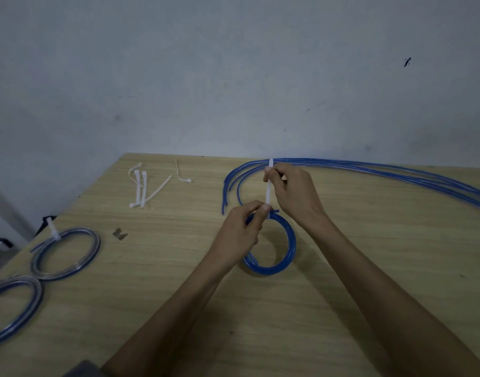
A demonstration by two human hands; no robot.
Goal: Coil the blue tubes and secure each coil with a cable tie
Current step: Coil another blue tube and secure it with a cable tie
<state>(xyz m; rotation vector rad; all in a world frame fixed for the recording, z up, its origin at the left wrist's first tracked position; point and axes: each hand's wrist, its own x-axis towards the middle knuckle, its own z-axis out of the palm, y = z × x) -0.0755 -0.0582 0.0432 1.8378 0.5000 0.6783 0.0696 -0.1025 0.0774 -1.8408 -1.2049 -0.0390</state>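
Our left hand (240, 227) grips the blue coil (285, 248) w/ tie base; right hand (293, 194) pinches the white cable tie (268, 195) strap upright, over the counter (179, 268).

L grip (243, 229) & R grip (293, 195) both curled, pinching, arms fwd

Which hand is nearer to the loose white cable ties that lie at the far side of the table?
The left hand. The loose cable ties lie to its far left. The right hand, which pinches a cable tie at the blue coil, is farther to the right.
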